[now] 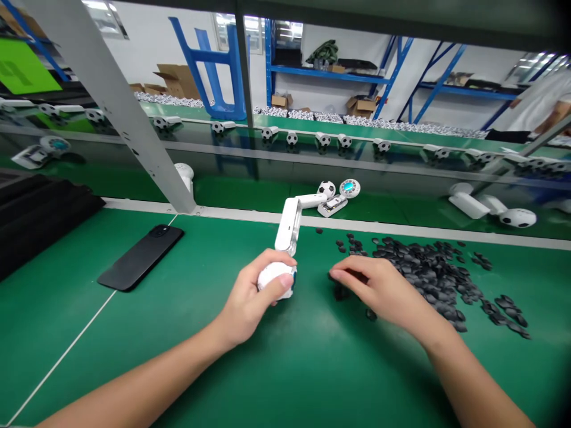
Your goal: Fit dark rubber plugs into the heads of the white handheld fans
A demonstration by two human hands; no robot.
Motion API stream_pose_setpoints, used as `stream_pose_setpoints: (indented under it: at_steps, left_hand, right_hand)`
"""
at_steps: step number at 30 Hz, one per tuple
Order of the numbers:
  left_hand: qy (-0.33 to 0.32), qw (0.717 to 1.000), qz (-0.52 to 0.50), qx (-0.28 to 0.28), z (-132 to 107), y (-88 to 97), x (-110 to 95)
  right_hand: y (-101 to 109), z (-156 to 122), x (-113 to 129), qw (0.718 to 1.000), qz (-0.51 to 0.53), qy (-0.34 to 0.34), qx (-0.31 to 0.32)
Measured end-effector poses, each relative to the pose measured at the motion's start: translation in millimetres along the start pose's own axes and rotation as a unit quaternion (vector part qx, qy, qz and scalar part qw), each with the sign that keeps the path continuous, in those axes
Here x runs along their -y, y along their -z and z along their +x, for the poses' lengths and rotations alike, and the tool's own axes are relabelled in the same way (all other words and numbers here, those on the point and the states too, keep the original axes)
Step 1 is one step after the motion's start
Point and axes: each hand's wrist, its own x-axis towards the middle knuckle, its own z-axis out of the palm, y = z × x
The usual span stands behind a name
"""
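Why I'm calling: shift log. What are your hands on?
Left hand gripping the ball end of a white folding-arm gadget. Right hand at loose black pieces, grip unclear. Black phone lying left, apart from both hands.

A black smartphone point(140, 257) lies on the green table point(40, 321) beside stacked black foam sheets point(40, 220), with blue metal shelving point(330, 70) holding cardboard boxes point(360, 107) far beyond.

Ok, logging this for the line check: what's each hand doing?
Left hand: closed on a white folding gadget.
Right hand: curled over black pieces; holding cannot be told.
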Motion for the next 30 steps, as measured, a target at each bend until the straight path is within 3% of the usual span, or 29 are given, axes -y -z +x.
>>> stream_pose_setpoints:
  at_steps: [4, 10, 14, 17, 20, 23, 26, 30]
  left_hand:
    - [0.055, 0.997, -0.06, -0.015, 3.1, 8.3, -2.3]
    - [0.085, 0.986, -0.144, -0.019, 13.7, -0.1, 4.6]
    - [0.096, 0.991, -0.088, -0.015, 15.8, 1.4, 12.0]
    - [0.041, 0.999, -0.005, -0.006, 13.0, 5.6, 13.9]
    - [-0.016, 0.998, 0.057, -0.005, 10.1, 7.6, 14.2]
    - [-0.024, 0.993, 0.11, 0.015, 7.8, 5.3, 15.1]
    - [-0.033, 0.985, 0.166, 0.032, 5.0, -0.3, 15.9]
    - [-0.038, 0.976, 0.205, 0.059, 2.2, -7.8, 13.3]
  right_hand:
    - [-3.1, 0.8, -18.4, 0.99, -0.142, -0.006, 0.016]
    - [-13.3, 5.5, -25.1, 0.978, -0.207, -0.018, -0.003]
    - [-20.7, 9.0, -16.7, 0.969, -0.245, -0.022, -0.024]
    - [-26.4, 12.6, -11.3, 0.964, -0.261, -0.02, -0.054]
    - [-28.4, 14.9, -9.4, 0.983, -0.165, -0.012, -0.083]
    - [-28.8, 12.8, -3.3, 0.994, 0.065, -0.042, -0.072]
    - [-31.4, 7.9, 10.2, 0.949, 0.295, -0.105, -0.023]
    - [-38.4, 4.2, 26.4, 0.899, 0.417, -0.128, 0.028]
